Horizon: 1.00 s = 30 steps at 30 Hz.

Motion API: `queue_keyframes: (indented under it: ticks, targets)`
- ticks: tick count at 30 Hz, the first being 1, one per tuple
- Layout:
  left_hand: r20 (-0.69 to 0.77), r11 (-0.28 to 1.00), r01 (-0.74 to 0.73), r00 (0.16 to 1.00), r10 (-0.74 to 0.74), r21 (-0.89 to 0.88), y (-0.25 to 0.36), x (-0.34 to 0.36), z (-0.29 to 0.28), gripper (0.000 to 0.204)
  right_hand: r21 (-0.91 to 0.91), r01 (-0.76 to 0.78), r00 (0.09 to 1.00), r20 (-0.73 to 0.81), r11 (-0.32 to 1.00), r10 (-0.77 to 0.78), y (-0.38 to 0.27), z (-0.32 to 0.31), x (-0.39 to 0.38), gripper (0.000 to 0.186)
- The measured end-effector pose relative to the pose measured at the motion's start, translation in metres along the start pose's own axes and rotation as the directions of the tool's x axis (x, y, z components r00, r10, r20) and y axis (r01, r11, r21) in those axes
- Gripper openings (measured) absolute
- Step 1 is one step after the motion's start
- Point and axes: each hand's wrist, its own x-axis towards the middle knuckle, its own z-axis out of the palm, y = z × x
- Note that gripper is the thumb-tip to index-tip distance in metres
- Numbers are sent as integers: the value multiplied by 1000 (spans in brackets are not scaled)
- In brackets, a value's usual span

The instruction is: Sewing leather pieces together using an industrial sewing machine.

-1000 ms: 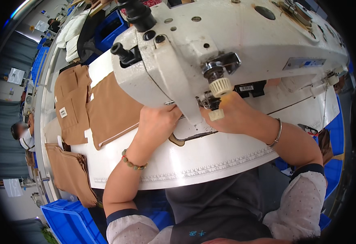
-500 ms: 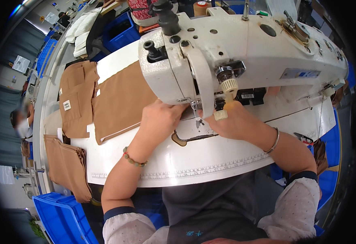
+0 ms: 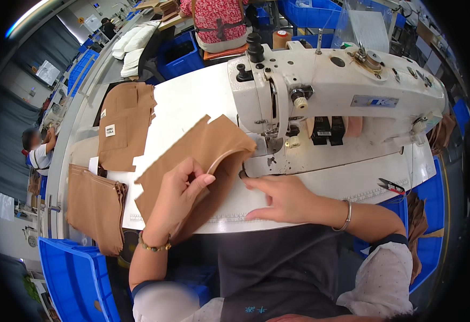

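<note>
A brown fabric piece [image 3: 184, 150] lies slantwise on the white machine table, its near edge lifted and curled with the underside showing. Thumb and fingers of my left hand [image 3: 178, 188] are pinched on that raised edge. To the right of the cloth, my right hand [image 3: 286, 199] is over the ruler-marked front of the table, thumb and forefinger apart and nothing between them. The white sewing machine [image 3: 321, 80] stands just beyond. Its needle and presser foot area [image 3: 271, 140] is beside the cloth's far right corner, and the cloth is out from under it.
Brown pocketed panels [image 3: 127, 121] lie at the table's left, with a folded brown stack [image 3: 94, 201] overhanging nearer. Thread snips [image 3: 391, 186] rest at the right edge. Small black boxes [image 3: 329, 130] stand under the machine arm. Blue bins [image 3: 71, 279] flank the table.
The brown fabric has come out from the needle area toward me and turned. My left hand has moved nearer with its edge; my right hand has drawn back from the machine and opened.
</note>
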Motion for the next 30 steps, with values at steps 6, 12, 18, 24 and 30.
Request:
queue_keyframes:
  ticks: [6,12,18,24,30]
  targets:
    - [-24,899,-351,929,370,262,42,-43,-4,27,306,-44,972,-205,951,111,-38,21,16,86]
    - [-26,923,-217,971,237,317,27,-71,-63,32,-420,120,894,-347,900,-282,-3,-6,-16,44]
    - [298,877,-4,941,-160,481,-38,-54,-44,38,-578,248,958,28,778,-285,-19,13,-78,36]
    - [-175,869,-79,967,187,489,-60,-36,20,50,-574,299,954,180,762,-239,-38,24,-91,32]
    - [66,986,60,995,-71,159,-48,-27,27,26,-248,189,982,71,950,-176,-26,-2,-63,35]
